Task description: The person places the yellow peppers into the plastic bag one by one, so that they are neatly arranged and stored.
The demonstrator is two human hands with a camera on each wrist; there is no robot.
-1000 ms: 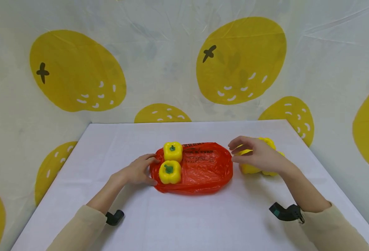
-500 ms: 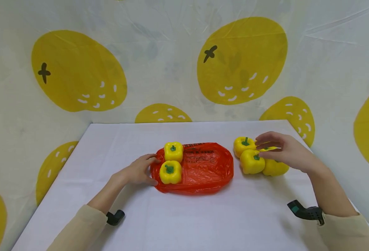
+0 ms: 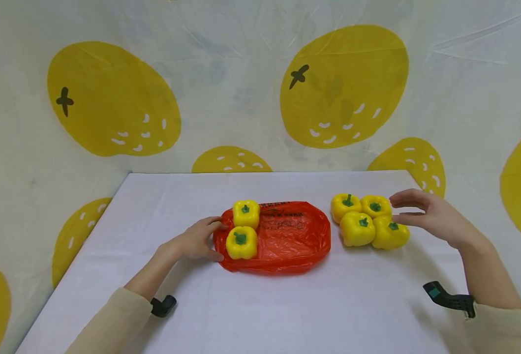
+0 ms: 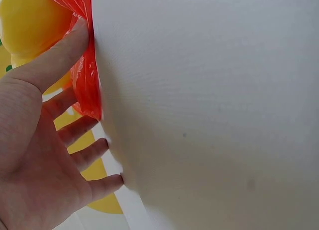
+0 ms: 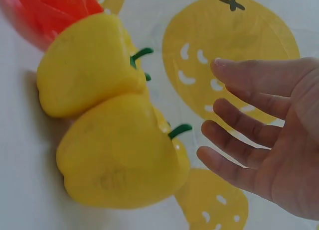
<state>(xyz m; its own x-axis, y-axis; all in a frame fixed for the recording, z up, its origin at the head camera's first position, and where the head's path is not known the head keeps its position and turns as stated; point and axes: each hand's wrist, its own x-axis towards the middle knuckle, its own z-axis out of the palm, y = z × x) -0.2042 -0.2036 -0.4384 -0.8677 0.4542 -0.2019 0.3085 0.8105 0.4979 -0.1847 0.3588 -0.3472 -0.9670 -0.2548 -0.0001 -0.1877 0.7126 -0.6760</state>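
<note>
A red plastic bag (image 3: 293, 241) lies on the white table with two yellow bell peppers on its left part, a rear one (image 3: 246, 214) and a front one (image 3: 241, 243). My left hand (image 3: 197, 239) rests at the bag's left edge, fingers spread; in the left wrist view its thumb (image 4: 70, 46) touches the red plastic. Right of the bag, several more yellow bell peppers (image 3: 357, 229) stand in a cluster, green stems up. My right hand (image 3: 437, 216) hovers just right of that cluster, fingers extended, holding nothing. The right wrist view shows a gap between its fingertips and the nearest pepper (image 5: 119, 155).
White cloth covers the table (image 3: 260, 309). Behind it hangs a pale curtain (image 3: 229, 88) printed with large yellow fruit. Each wrist wears a black camera mount, the left one (image 3: 164, 306) and the right one (image 3: 448, 297).
My right hand has moved rightward from beside the bag, across the pepper cluster to its right side, uncovering those peppers. My left hand, the bag and its two peppers have stayed put.
</note>
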